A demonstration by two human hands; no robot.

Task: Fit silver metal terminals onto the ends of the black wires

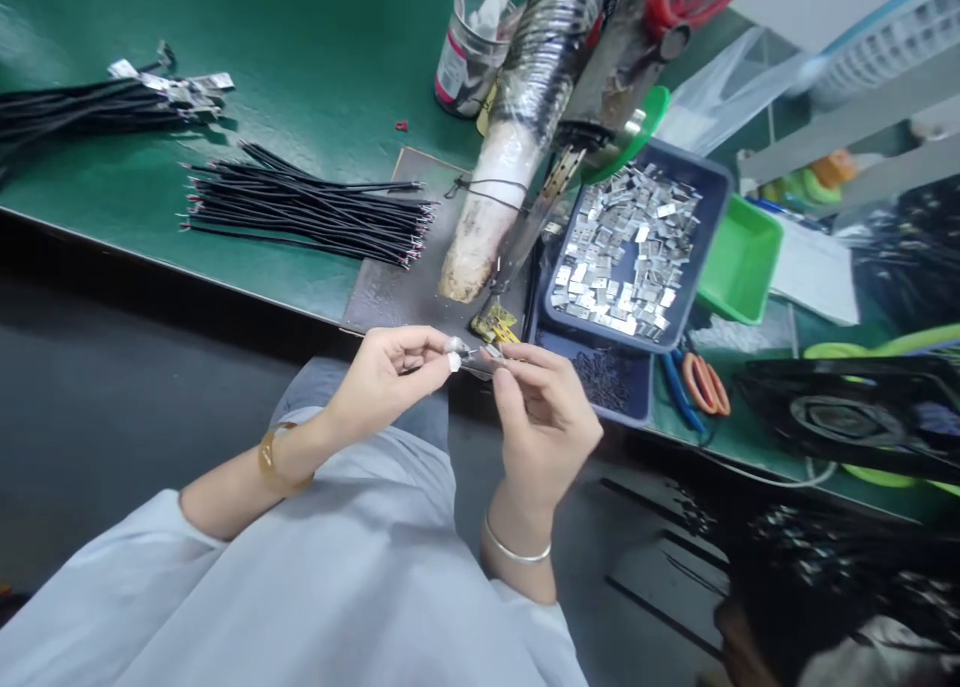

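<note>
My left hand (390,372) pinches a small silver metal piece (457,346) between thumb and forefinger, just in front of the table edge. My right hand (541,412) meets it fingertip to fingertip and grips another small metal part (493,351), with a thin wire running between the two hands. Both hands hover over my lap. A dark blue tray (712,192) full of several small silver metal shells lies just beyond my right hand. A bundle of black wires (300,207) with stripped ends rests on the green table (315,47) to the left.
A wrapped, tape-covered tool arm (517,137) slants down onto a dark plate (397,287). Behind it stands a glass jar (469,57). A second wire bundle (97,102) lies far left. A green tray (742,262), orange-handled scissors (701,382) and a black fan (847,417) sit at right.
</note>
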